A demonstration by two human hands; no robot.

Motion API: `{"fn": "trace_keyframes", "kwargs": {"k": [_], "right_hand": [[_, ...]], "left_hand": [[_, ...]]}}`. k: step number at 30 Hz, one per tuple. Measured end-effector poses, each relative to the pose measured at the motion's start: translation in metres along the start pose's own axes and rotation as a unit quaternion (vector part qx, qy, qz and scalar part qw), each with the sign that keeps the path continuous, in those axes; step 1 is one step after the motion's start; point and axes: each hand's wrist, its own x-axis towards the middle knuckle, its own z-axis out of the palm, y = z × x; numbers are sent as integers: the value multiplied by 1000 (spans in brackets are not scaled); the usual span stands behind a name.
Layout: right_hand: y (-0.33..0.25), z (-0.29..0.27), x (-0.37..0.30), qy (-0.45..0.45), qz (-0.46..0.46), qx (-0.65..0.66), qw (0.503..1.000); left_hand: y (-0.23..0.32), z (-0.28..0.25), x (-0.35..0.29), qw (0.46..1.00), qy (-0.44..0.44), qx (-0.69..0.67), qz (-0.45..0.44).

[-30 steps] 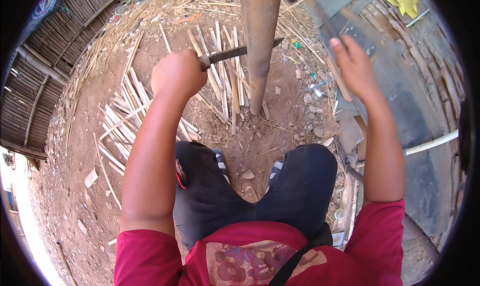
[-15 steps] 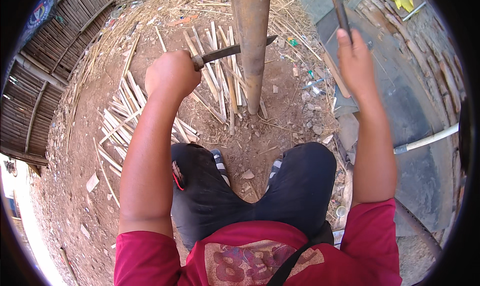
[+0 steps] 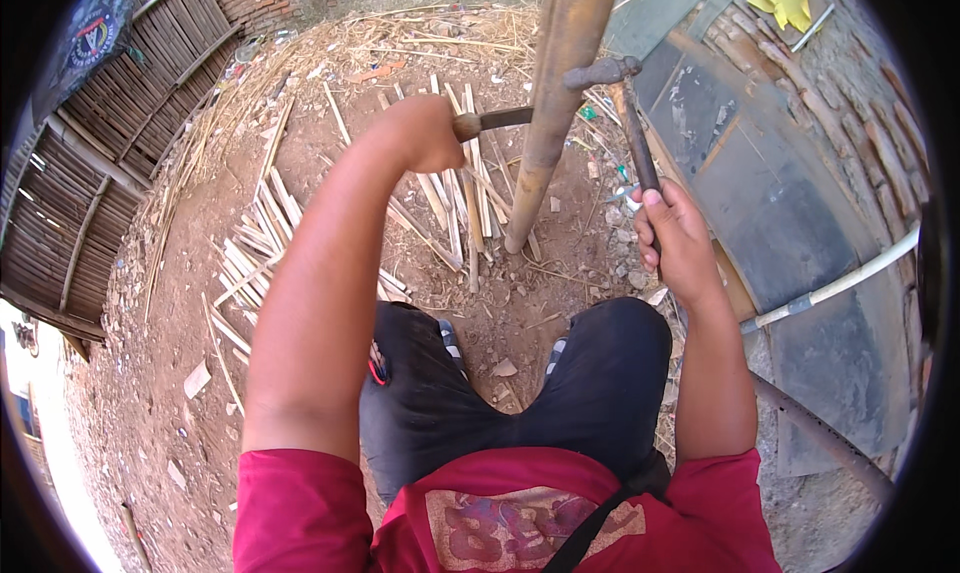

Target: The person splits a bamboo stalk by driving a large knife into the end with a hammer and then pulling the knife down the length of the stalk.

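Observation:
My left hand is closed around the short handle of a long knife. The blade meets the left side of a thick brown pole, which looks like bamboo and leans to the right above the dirt. The rest of the blade is hidden at the pole. My right hand grips the dark handle of a hammer. Its metal head overlaps the pole's right edge in view, a little above the blade; I cannot tell whether it touches.
Split pale sticks lie in piles on the dirt to the left and behind the pole. Dark flat sheets lie at the right, crossed by a white pipe. A woven bamboo wall stands left, and a yellow scrap lies far right.
The hammer has come down and left to the pole with my right hand. My left hand and the knife have shifted right. The pole now leans right, and the blade tip no longer shows.

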Motion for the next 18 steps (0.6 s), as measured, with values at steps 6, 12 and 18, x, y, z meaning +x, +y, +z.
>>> {"fn": "trace_keyframes", "kwargs": {"k": [6, 12, 18], "right_hand": [[-34, -2, -8, -1, -93, -41, 995], [-10, 24, 13, 151, -247, -273, 917], [-33, 19, 20, 113, -186, -270, 938]], "left_hand": [[19, 1, 2, 995, 18, 95, 35], [24, 17, 7, 994, 86, 68, -28], [24, 20, -3, 992, 93, 63, -64]]}}
